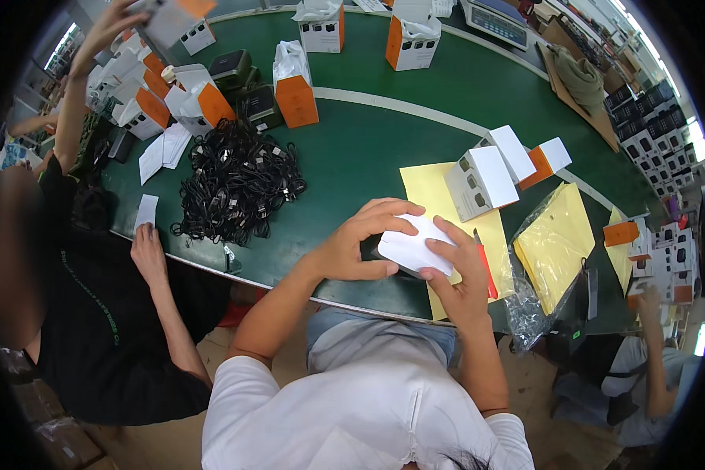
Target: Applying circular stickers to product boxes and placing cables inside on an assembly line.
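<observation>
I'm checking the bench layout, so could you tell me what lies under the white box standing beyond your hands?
The white box stands on a yellow sheet spread over the green table. Whatever lies directly beneath the box is covered.

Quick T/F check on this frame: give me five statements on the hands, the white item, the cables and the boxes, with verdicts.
1. Both hands hold a white folded item. True: the left hand and the right hand grip the white folded item over the table edge.
2. The pile of black cables lies to the person's right. False: the pile of black cables lies to their left.
3. The table top is red. False: the table top is green.
4. A white box stands on a yellow sheet. True: the white box stands on the yellow sheet.
5. The red pen is in the left hand. False: the red pen lies on the yellow sheet beside the right hand.
</observation>
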